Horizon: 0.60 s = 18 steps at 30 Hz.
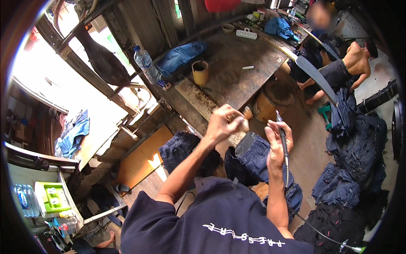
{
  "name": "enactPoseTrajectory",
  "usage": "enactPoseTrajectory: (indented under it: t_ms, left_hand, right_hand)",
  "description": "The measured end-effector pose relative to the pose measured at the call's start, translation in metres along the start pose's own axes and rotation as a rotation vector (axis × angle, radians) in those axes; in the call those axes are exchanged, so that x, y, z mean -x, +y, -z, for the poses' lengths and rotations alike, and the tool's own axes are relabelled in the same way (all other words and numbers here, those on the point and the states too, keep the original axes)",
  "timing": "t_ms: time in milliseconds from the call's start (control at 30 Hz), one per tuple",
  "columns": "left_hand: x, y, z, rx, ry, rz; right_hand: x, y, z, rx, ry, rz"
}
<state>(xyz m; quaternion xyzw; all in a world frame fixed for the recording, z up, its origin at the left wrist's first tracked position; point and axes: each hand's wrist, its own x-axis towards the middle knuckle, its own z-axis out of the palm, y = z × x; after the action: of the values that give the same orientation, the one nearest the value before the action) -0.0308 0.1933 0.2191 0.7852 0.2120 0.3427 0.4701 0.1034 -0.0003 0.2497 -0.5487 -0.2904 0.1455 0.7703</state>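
Note:
My left hand point(223, 122) is closed around a pale wooden block point(242, 127) at the edge of a worn wooden table point(237, 80). My right hand point(275, 146) grips a thin pen-shaped tool point(282, 135), tip up, with a flexible cable trailing down past my wrist. The tool's tip stands a little to the right of the block. A pair of dark blue jeans point(253, 158) lies just below both hands, one end pulled up toward the block. Another dark denim piece point(182, 148) lies to its left.
On the table stand a yellowish cup point(200, 72), a water bottle point(146, 63), a white power strip point(246, 34), a white stick point(248, 67) and folded blue denim point(182, 55). A round drum point(272, 99) stands beside it. Dark jeans piles point(355, 161) fill the right. A shirtless person point(353, 65) crouches beyond.

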Motion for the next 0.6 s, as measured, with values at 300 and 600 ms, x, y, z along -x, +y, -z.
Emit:
enactPoseTrajectory:
  t_ms: [300,600]
  left_hand:
    - [-0.196,-0.176,0.131,-0.873,0.267,0.098]
    - [-0.275,-0.24,0.127,-1.182,-0.069,0.064]
  right_hand:
    - [0.033,0.013,0.084,0.175,0.368,-0.119]
    - [0.052,0.006,0.107,0.234,0.429,-0.101]
